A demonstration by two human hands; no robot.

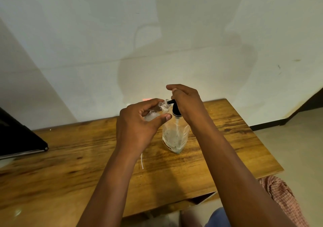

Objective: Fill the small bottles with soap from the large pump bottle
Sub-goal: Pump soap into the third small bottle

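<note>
1. Standing upright on the wooden bench, toward its far right corner, the large pump bottle is clear-walled, with a little liquid and residue at its bottom and a dip tube visible inside.
2. Its black pump head sits on top, and the black nozzle points left toward the mouth of the small bottle.
3. The small bottle is clear, uncapped and tilted, held above the bench just left of the pump; its threaded neck meets the nozzle tip.
4. The left hand provides the grip on the small bottle: fingers curl over its upper side and the thumb presses its lower side.
5. The right hand rests on top of the pump head, fingers bent downward over it; its grip closes around the pump top, though the fingertips are partly hidden.
6. A thin white tube lies on the bench near the middle, below the left wrist.
7. A dark flat object overhangs the bench's left edge.
8. A checked cloth shows beyond the bench's near right corner.
</note>
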